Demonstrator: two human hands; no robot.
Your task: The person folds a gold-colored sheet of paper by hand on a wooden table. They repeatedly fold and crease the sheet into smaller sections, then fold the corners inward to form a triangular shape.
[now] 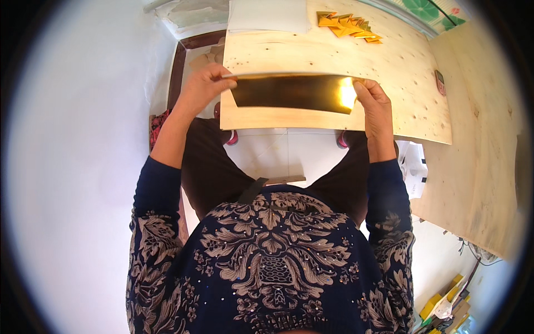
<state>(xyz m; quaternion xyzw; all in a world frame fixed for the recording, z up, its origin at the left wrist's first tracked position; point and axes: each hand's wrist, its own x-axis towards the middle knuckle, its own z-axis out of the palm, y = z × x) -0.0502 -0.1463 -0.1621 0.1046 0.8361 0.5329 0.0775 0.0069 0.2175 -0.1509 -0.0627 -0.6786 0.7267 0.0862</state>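
Note:
A shiny gold foil sheet [289,93] is stretched between my two hands, just above the near part of a pale wooden table [267,55]. It forms a long band with a straight far edge, and bright light glints off its right end. My left hand [207,86] pinches the far left corner between thumb and fingers. At the opposite end, my right hand [374,97] grips the far right corner, thumb on the near side. Whether the sheet is folded along its far edge I cannot tell.
Several folded gold paper pieces [349,26] lie in an overlapping row at the table's far side. A stack of white sheets [268,15] rests at the far left. Near the right edge is a small red device [440,82]. Another wooden board [473,145] stands to the right.

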